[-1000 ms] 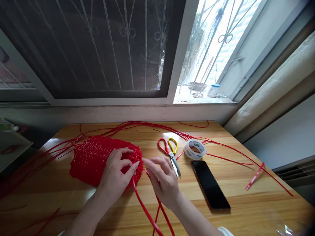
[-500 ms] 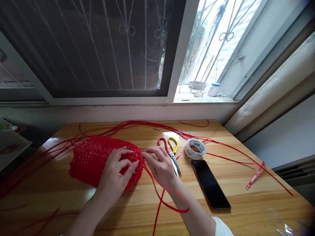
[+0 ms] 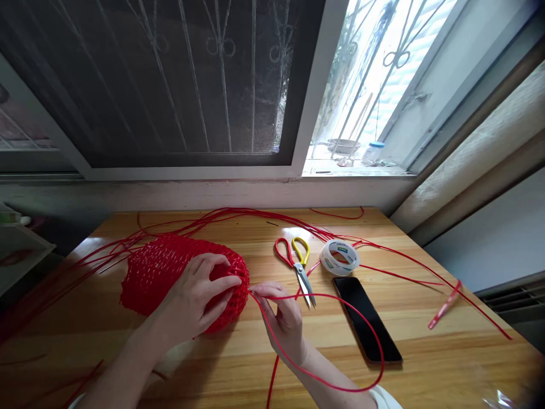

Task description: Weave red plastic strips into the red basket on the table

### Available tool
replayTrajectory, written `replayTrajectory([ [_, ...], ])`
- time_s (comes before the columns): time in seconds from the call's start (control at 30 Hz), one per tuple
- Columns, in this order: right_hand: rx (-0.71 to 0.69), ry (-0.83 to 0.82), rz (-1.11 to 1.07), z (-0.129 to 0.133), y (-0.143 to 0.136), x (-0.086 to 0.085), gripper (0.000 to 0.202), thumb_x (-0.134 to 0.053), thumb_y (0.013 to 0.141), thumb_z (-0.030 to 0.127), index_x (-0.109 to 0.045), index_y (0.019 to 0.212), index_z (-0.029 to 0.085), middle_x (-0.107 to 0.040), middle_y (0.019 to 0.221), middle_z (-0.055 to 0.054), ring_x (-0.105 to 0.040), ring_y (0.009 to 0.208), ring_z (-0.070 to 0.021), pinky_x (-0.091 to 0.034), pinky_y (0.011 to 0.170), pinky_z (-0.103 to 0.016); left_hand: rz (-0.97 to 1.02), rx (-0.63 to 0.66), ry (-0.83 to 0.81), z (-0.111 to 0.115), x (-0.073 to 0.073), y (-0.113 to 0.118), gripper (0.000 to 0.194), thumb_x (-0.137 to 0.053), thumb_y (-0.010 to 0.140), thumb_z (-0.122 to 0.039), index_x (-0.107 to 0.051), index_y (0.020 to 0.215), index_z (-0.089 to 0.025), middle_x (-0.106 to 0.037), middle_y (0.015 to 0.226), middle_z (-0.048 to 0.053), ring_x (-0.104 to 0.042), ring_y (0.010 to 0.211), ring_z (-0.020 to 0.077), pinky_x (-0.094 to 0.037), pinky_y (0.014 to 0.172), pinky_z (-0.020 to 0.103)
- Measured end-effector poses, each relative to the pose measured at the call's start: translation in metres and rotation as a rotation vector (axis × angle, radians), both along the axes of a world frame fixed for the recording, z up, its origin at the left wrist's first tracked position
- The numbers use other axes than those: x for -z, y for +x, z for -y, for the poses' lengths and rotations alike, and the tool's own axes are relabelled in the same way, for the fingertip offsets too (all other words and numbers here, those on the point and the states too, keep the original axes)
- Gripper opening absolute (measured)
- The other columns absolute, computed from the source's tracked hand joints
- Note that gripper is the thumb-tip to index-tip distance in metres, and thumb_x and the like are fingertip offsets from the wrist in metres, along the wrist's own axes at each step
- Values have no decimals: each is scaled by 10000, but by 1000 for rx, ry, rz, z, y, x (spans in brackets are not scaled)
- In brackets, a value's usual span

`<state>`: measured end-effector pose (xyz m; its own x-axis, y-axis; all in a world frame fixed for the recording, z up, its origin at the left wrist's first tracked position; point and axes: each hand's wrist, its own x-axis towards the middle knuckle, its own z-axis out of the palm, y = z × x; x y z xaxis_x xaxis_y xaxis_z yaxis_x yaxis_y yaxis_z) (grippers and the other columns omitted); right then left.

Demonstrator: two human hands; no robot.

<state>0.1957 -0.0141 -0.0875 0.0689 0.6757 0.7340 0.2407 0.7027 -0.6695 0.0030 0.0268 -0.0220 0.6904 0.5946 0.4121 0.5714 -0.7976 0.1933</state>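
Note:
A red woven basket [image 3: 157,261] lies on its side on the wooden table. My left hand [image 3: 202,292] presses over its right end, fingers curled around the weave and steadying it. Just off that end, my right hand [image 3: 283,315] pinches a thin red strip [image 3: 361,315] between thumb and fingers. From the pinch the strip runs into the basket's edge, and a big loop of it arcs over my right forearm. Scissors [image 3: 300,270] with one red and one yellow handle lie beyond my right hand, blades spread slightly.
A roll of clear tape [image 3: 327,262] sits right of the scissors, with a black phone [image 3: 368,324] below it. Long red strips [image 3: 255,213] stretch along the table's back. A short shiny red piece [image 3: 445,307] lies at right. Behind the table is a window [image 3: 191,85].
My right hand has moved down and slightly right, drawing the strip from the basket's end; its loop has grown and swung right. My left hand's fingers have shifted on the weave.

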Motion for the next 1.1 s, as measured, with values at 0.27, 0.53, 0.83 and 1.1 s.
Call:
replayTrajectory([
  [0.27, 59, 130, 128, 0, -5, 5, 315, -574, 789, 25, -632, 1012, 240, -675, 922, -55, -598, 825, -174, -510, 701, -330, 98, -34, -44, 2, 5, 6, 276, -503, 815, -134, -553, 1067, -233, -397, 1143, 67, -385, 1101, 202, -353, 939, 386],
  [0.53, 50, 169, 156, 1, -8, 5, 302, -565, 781, 7, -614, 1004, 205, -682, 902, -59, -603, 812, -161, -509, 698, -313, 113, -31, -42, 3, 3, 8, 279, -511, 796, -124, -556, 1056, -213, -398, 1151, 75, -395, 1104, 199, -358, 954, 376],
  [0.83, 163, 186, 233, -4, -12, 13, 272, -568, 800, 51, -643, 1006, 213, -647, 839, -64, -569, 750, -164, -495, 641, -307, 36, -71, 84, 2, -2, 17, 170, -505, 811, -176, -600, 952, -166, -467, 1094, 96, -429, 1059, 242, -370, 933, 434],
  [1.1, 73, 234, 292, -8, -11, 13, 360, -536, 805, 115, -602, 1147, 207, -672, 944, -87, -584, 798, -179, -512, 681, -329, -145, -81, 31, -1, -17, 23, 175, -439, 836, -185, -606, 882, -159, -487, 1083, 97, -447, 1015, 235, -439, 841, 391],
])
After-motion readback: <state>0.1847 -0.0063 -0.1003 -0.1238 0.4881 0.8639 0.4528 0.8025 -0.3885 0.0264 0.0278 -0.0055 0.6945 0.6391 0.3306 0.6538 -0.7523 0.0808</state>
